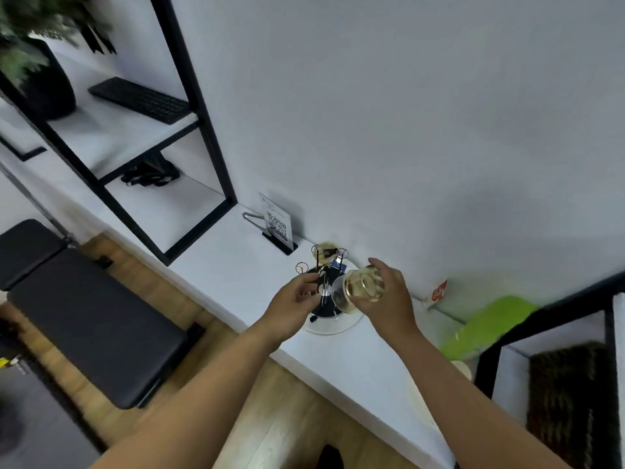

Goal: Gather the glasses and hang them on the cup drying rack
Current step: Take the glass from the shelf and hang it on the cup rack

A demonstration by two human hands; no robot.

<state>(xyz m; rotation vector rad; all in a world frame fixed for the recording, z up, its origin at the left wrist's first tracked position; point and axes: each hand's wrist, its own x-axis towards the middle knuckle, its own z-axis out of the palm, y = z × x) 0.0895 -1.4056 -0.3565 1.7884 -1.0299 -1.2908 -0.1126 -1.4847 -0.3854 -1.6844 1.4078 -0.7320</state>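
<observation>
Black metal shelving [189, 106] stands at the left on the long white bench [355, 363], carrying a flat black keyboard [142, 99] and a dark pot with a green plant [40, 72]; further right a small white card printed with a QR code [278, 222] leans in its black stand against the pale wall; next comes the cup drying rack [324, 282], a thin wire tree with small ringed tips rising from a round white base, set near the wall; the left hand [296, 299] reaches onto the rack, its fingers [309, 280] pinched narrowly around one of the wire arms; just right of it the right hand [384, 299] grips a clear, yellow-tinted drinking glass [360, 289], tilted mouth-down directly over the rack's base, the fingers [389, 269] wrapped around its bottom end; beyond, a flat lime-green board [487, 323] lies on the bench.
</observation>
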